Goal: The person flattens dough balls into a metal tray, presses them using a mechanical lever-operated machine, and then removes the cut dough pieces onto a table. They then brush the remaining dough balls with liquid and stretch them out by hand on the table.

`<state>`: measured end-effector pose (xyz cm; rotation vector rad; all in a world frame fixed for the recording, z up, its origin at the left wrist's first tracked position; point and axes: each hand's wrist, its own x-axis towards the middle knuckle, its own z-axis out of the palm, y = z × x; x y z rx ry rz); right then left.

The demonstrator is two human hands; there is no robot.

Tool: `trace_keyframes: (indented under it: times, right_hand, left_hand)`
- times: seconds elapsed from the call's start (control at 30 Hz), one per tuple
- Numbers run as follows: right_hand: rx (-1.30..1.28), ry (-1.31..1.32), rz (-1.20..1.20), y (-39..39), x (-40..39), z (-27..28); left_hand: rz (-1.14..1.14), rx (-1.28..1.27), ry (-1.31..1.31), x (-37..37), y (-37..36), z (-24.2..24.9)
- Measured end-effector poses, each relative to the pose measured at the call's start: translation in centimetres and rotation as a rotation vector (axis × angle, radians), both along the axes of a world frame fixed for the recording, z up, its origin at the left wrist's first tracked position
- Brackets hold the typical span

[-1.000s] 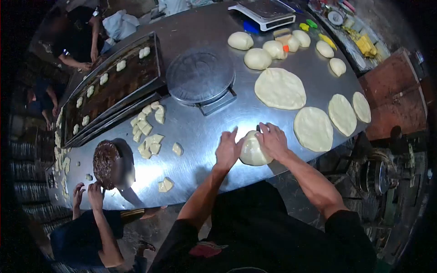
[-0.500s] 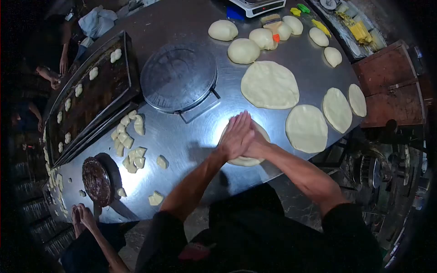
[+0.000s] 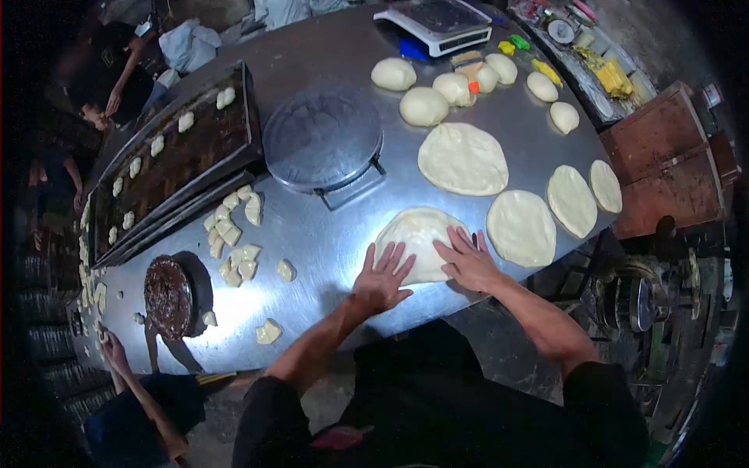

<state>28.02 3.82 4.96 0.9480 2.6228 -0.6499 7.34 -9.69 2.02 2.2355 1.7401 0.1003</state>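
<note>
On the metal table in front of me lies a flattened round of dough (image 3: 422, 243). My left hand (image 3: 382, 279) rests at its left near edge, fingers spread and palm down. At its right edge my right hand (image 3: 470, 264) is also open, with the fingertips on the dough. Beyond it lies a larger flat dough round (image 3: 463, 159). To the right are more flat rounds, the nearest one (image 3: 522, 228) close to my right hand. Several plump dough balls (image 3: 424, 107) sit farther back, with a brush (image 3: 468, 66) lying among them.
A round metal plate with a handle (image 3: 323, 136) stands left of centre. Cut dough pieces (image 3: 241, 264) and a bowl of dark brown filling (image 3: 168, 298) lie at the left, near a tray (image 3: 179, 160). A scale (image 3: 437, 25) is at the back. A co-worker's hand (image 3: 114, 349) is at the lower left.
My hands were stacked together pressing the dough; now they are apart, one at each side of it. The dough looks wider and more exposed. The view has shifted slightly.
</note>
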Motion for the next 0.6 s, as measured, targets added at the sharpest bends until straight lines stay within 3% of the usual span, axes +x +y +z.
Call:
trace_keyframes:
  times: [0.03,0.07,0.13,0.17,0.2,0.27,0.3,0.4,0.43,0.47,0.6]
  right_hand:
    - [-0.125,-0.151,-0.021,1.3,-1.7,1.6]
    - [-0.129,-0.152,-0.017,1.6,-3.1,1.2]
    - [0.021,0.203,0.036,1.8,-5.6,-1.5]
    - [0.05,0.25,0.034,2.4,-6.0,-5.5]
    - [0.058,0.256,0.044,3.5,-6.9,-5.8]
    - [0.262,0.055,0.182,5.3,-8.8,-5.3]
    - [0.202,0.029,0.174,5.6,-9.1,-5.0]
    - [0.219,0.019,-0.027,2.9,-12.1,-4.5]
    - [0.261,0.163,0.062,1.6,-12.4,-8.5]
    - [0.322,0.181,0.035,1.0,-13.6,-8.0]
    - [0.331,0.102,0.008,-2.0,-15.3,-7.7]
  left_hand:
    - [0.013,-0.118,0.054,0.3,1.1,0.4]
    - [0.036,0.064,0.071,1.9,1.6,-1.3]
    - [0.005,-0.096,-0.008,5.7,1.1,-2.4]
    - [0.024,-0.05,0.002,6.8,-0.4,-2.2]
    - [0.039,0.015,0.023,7.3,-1.5,-1.7]
    - [0.054,0.014,-0.063,7.9,-2.3,-2.2]
    - [0.044,-0.006,-0.06,8.1,-3.0,-1.5]
    - [0.038,-0.002,-0.062,7.8,-2.8,-0.9]
    - [0.034,-0.084,-0.051,7.9,-2.3,-0.4]
    - [0.031,-0.183,-0.047,8.4,-2.7,-0.2]
    - [0.047,-0.135,-0.048,8.8,-3.2,-0.6]
